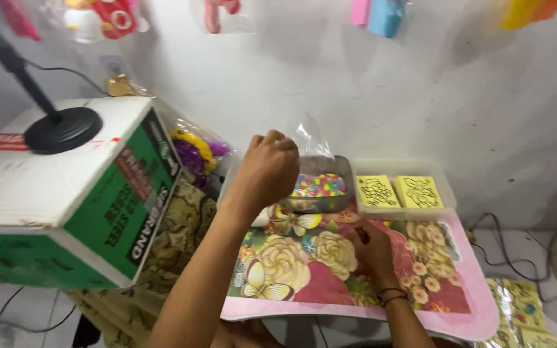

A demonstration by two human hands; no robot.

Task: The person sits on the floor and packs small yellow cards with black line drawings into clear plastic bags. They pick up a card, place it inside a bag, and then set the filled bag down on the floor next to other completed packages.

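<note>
Up front, left hand (267, 169) pinches clear plastic bag (311, 138) above bead tray (320, 187).

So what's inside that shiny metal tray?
The metal tray is full of small multicoloured pieces. The left hand, holding a clear plastic bag, covers the tray's left part, so what lies there stays hidden.

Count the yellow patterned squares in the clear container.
2. Left yellow square and right yellow square lie side by side in the clear container, right of the bead tray. More may lie underneath.
</note>
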